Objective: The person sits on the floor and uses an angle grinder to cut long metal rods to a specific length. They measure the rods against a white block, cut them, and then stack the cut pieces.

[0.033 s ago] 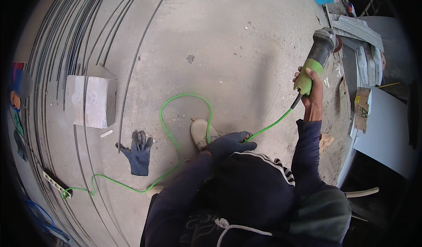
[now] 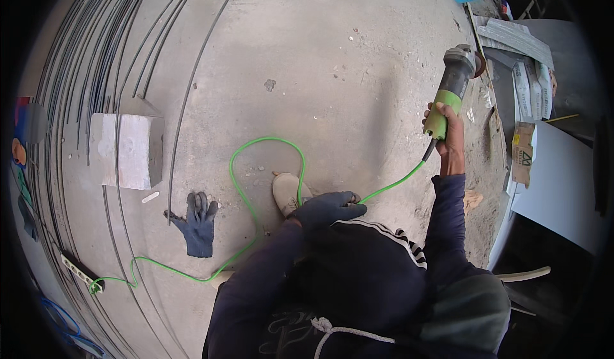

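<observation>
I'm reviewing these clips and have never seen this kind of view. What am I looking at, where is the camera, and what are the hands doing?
The camera sits on a person's head, looking down through a fisheye lens, so straight edges bend. The bare right hand grips a green-and-grey angle grinder, whose bright green cable loops across the concrete floor to a power strip. The left hand, in a dark blue glove, holds nothing and hovers near a beige shoe. A spare dark glove, a pale stone block and long thin metal rods lie on the floor.

The left hand [image 2: 327, 207], in a dark glove, rests low near the body with its fingers loosely curled. The bare right hand [image 2: 449, 135] is raised forward on an outstretched arm, fingers clenched tight
</observation>
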### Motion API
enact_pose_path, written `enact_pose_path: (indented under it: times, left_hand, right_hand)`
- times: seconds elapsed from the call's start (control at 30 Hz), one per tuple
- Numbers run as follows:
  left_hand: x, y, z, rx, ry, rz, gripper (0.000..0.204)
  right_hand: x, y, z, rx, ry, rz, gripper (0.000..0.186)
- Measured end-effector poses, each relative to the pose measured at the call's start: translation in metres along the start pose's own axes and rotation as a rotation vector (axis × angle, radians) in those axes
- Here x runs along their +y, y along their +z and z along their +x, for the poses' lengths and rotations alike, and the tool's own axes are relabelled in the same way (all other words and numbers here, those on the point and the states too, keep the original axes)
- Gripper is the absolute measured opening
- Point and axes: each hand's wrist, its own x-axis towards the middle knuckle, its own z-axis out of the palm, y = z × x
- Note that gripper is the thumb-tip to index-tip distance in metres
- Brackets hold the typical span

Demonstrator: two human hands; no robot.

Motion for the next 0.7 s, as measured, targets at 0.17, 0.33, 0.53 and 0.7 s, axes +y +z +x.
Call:
enact_pose_path:
  times: [0.17,0.33,0.53,0.7]
  left_hand:
    - [0.021,-0.033,-0.036,-0.070,-0.309,0.375,0.058]
    - [-0.006,-0.020,-0.041,0.243,-0.038,0.687,0.054]
    - [0.020,-0.049,-0.085,0.344,-0.141,0.719,0.053]
    - [0.034,-0.099,-0.177,0.351,-0.323,0.879,0.052]
  right_hand:
    - [0.107,-0.087,0.011,0.282,0.240,-0.502,0.055]
    - [0.195,-0.111,0.001,0.573,0.299,-1.121,0.079]
    - [0.220,-0.093,0.007,0.582,0.207,-1.192,0.083]
    - [0.253,-0.118,0.015,0.497,0.097,-1.125,0.083]
